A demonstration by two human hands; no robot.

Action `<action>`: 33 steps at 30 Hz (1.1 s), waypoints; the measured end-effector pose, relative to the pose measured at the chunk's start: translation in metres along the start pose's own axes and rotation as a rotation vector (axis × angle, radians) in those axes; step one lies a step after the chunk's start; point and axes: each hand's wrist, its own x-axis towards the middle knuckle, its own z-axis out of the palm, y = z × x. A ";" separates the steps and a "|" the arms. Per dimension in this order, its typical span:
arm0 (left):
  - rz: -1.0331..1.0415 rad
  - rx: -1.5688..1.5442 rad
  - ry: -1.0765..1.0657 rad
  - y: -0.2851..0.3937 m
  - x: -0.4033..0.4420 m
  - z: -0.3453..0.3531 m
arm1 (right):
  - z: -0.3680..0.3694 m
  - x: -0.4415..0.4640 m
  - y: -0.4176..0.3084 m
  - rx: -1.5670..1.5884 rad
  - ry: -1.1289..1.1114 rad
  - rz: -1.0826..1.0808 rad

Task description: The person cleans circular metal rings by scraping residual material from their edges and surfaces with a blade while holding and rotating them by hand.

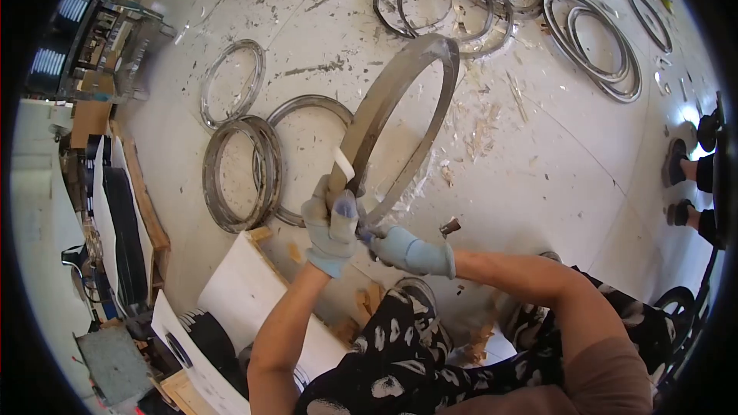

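A large flat-walled ring (369, 119), grey-brown and metallic, is held up at a tilt in front of me. My left hand (332, 227), in a grey-white glove with a bluish thumb tip, is closed on its near lower edge. A small white strip (343, 164) stands out from the ring's band just above the left fingers. My right hand (411, 252), in a light blue-grey glove, is closed beside the left hand, under the ring's near end. Whatever its fingers hold is dark and too hidden to name.
On the floor lie ring stacks (242, 173) at left, more rings (446, 4) ahead and nested rings (592, 46) at right. Scraps (480, 134) litter the floor. A white panel (242, 280) stands close at left. Another person's feet (676, 165) are at right.
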 end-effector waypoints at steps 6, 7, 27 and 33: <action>-0.082 -0.065 0.130 0.002 -0.002 0.007 | 0.007 -0.014 -0.014 0.013 0.076 -0.036; -0.019 0.004 0.019 0.002 0.003 0.002 | 0.008 -0.009 -0.012 0.037 0.041 -0.015; -0.085 -0.113 -0.002 0.011 0.007 0.016 | -0.041 0.028 0.032 -0.429 0.161 0.009; -0.056 -0.080 0.033 0.012 0.010 0.014 | -0.028 0.011 0.014 -0.376 0.220 -0.395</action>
